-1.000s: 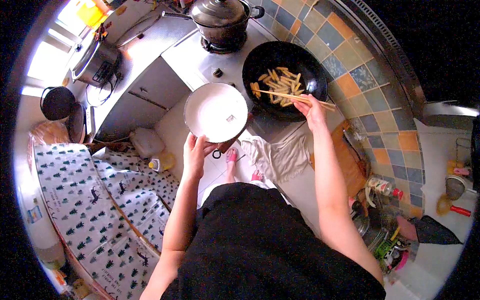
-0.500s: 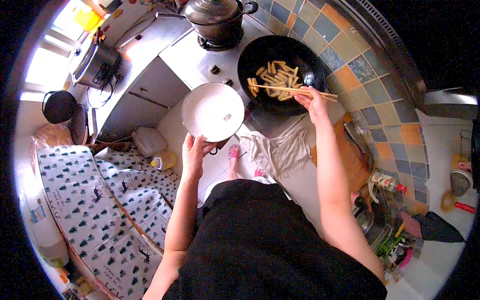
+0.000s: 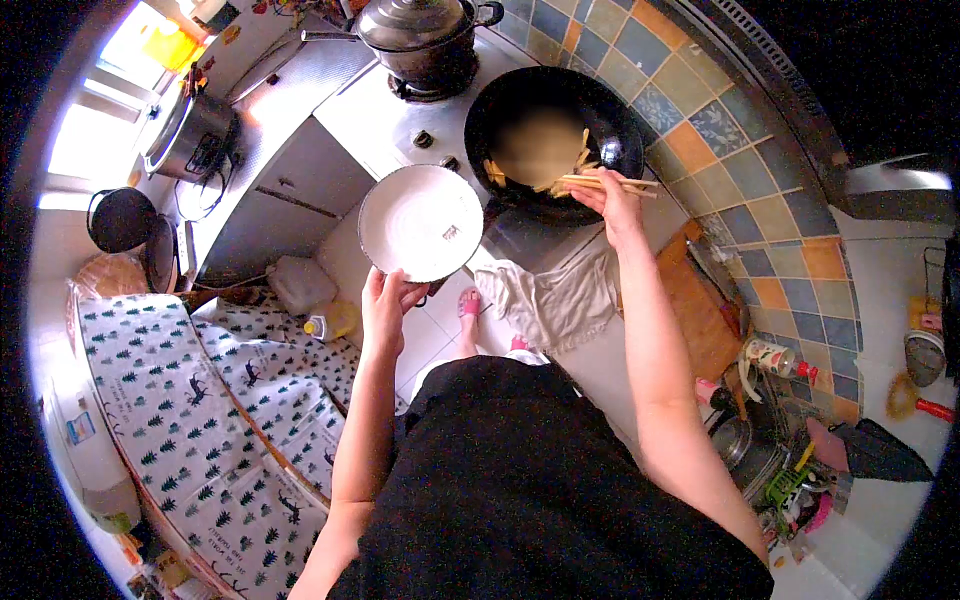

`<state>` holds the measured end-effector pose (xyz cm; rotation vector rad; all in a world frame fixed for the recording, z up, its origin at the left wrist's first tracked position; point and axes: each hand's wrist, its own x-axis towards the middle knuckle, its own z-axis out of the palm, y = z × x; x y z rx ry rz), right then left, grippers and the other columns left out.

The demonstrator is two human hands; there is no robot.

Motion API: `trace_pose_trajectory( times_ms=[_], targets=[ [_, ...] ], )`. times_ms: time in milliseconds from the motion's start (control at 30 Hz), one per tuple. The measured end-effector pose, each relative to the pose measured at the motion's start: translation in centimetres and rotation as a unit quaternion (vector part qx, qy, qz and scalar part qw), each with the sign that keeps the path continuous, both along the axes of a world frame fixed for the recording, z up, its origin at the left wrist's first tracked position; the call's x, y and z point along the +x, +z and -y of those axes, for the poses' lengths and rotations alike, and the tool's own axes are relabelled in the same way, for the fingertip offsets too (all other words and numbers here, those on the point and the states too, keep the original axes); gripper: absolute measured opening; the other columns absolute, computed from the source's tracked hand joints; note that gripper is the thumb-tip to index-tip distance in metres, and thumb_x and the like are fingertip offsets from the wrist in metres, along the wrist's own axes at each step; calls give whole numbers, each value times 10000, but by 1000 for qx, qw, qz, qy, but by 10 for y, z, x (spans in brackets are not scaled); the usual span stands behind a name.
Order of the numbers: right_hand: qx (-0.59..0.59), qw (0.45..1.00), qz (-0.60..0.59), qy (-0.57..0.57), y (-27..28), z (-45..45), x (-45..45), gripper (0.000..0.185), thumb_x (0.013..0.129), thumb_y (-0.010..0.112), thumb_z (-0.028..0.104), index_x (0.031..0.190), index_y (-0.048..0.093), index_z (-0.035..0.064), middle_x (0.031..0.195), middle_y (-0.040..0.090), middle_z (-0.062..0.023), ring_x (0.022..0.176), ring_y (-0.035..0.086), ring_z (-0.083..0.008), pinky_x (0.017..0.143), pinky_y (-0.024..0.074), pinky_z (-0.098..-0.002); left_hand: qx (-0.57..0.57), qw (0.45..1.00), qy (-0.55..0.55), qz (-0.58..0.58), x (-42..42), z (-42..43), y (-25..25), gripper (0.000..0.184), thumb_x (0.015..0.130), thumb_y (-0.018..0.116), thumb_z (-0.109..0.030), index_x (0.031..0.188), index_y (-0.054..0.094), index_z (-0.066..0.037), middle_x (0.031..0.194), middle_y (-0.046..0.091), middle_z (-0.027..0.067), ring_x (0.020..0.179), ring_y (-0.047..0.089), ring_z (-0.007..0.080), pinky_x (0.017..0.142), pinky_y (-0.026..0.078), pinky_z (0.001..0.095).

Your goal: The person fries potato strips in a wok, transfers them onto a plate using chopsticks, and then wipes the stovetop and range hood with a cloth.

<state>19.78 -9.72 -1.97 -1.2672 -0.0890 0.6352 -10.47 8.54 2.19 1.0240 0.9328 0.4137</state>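
Note:
My left hand [image 3: 391, 303] is closed on the near rim of a white bowl [image 3: 420, 220] with a dark edge, which is tipped so its inside faces me and shows a small mark. My right hand [image 3: 615, 207] grips wooden chopsticks [image 3: 636, 184] over the black wok [image 3: 628, 140] on the stove. Their tips reach in among the yellow fries [image 3: 582, 152] in the wok. A blurred patch covers the middle of the wok, so most of the fries and the chopstick tips are hard to make out.
A lidded pot [image 3: 416, 40] stands on the back burner. Between me and the stove a pale cloth [image 3: 550, 300] hangs over the counter edge. A cutting board [image 3: 682, 300] lies to the right, with a bottle [image 3: 770, 358] nearby. An electric cooker [image 3: 196, 135] sits at the left.
My right hand and the chopsticks have shifted slightly left, with the chopsticks more foreshortened. The bowl stays in my left hand almost unmoved. The view has shifted a little.

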Motion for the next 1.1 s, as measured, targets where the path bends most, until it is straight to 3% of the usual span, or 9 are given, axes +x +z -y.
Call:
trace_pose_trajectory(
  times_ms=[167, 200, 300, 400, 533, 667, 800, 900, 1100],
  targets=[
    [26, 997, 41, -57, 6, 2, -1, 280, 899, 497, 292, 949, 530, 18, 903, 634, -178, 797, 656, -257, 695, 550, -312, -2, 1000, 3, -4, 1, 2, 1, 254, 887, 436, -105, 1111, 448, 14, 994, 583, 143, 843, 624, 220, 736, 530, 306],
    [20, 998, 33, -44, 8, 2, -6, 290, 914, 472, 220, 1004, 528, -50, 963, 616, -205, 834, 651, -262, 726, 551, -293, -1, 1000, 4, -5, 1, 2, 1, 255, 887, 438, -106, 1113, 449, 12, 994, 584, 142, 842, 624, 219, 731, 530, 304],
    [-13, 1000, -2, -3, 10, 2, -11, 268, 919, 458, 198, 977, 530, -53, 951, 615, -212, 845, 649, -278, 722, 555, -308, -6, 1000, 0, 3, 2, -1, -4, 257, 887, 442, -114, 1113, 453, 8, 992, 585, 141, 836, 623, 217, 723, 528, 300],
    [20, 996, 15, -82, 8, 3, -10, 257, 921, 453, 187, 972, 528, -54, 950, 612, -214, 850, 646, -300, 718, 558, -317, -2, 1000, 5, 5, 3, 0, -6, 258, 887, 446, -121, 1110, 454, 8, 991, 585, 141, 832, 623, 219, 724, 528, 302],
    [-1, 1000, -18, -5, 6, 4, -18, 258, 923, 451, 190, 972, 527, -52, 953, 610, -217, 873, 640, -299, 738, 555, -311, -4, 1000, -4, 0, 6, -1, -13, 261, 886, 446, -125, 1110, 455, 9, 990, 586, 140, 836, 623, 223, 736, 525, 307],
    [25, 995, -4, -93, 3, 4, -18, 257, 921, 460, 196, 970, 524, -48, 934, 613, -212, 850, 647, -288, 736, 553, -307, -7, 1000, -10, -3, 10, 1, -12, 269, 887, 441, -132, 1114, 449, 12, 996, 583, 139, 854, 619, 227, 753, 521, 316],
    [-4, 1000, 1, -17, 0, 4, -20, 263, 924, 456, 198, 960, 532, -51, 933, 617, -207, 843, 648, -291, 726, 554, -305, -5, 1000, -14, 3, 16, 3, -9, 275, 890, 434, -135, 1116, 440, 21, 1016, 574, 141, 880, 615, 231, 767, 518, 322],
    [32, 998, 17, -47, 10, 9, -21, 275, 928, 450, 202, 979, 532, -56, 942, 614, -216, 839, 648, -289, 721, 555, -306, -10, 1000, 7, 8, 21, 5, -10, 173, 880, 484, -150, 1007, 480, -33, 930, 589, 103, 783, 627, 209, 658, 527, 294],
    [65, 997, 39, -33, 53, 19, -22, 289, 937, 428, 215, 1000, 538, -45, 963, 615, -209, 894, 635, -290, 753, 548, -300, -32, 999, -5, 24, 39, 0, -18, 281, 888, 428, -120, 1130, 425, 23, 1032, 560, 147, 897, 607, 226, 794, 518, 320]
  ],
)
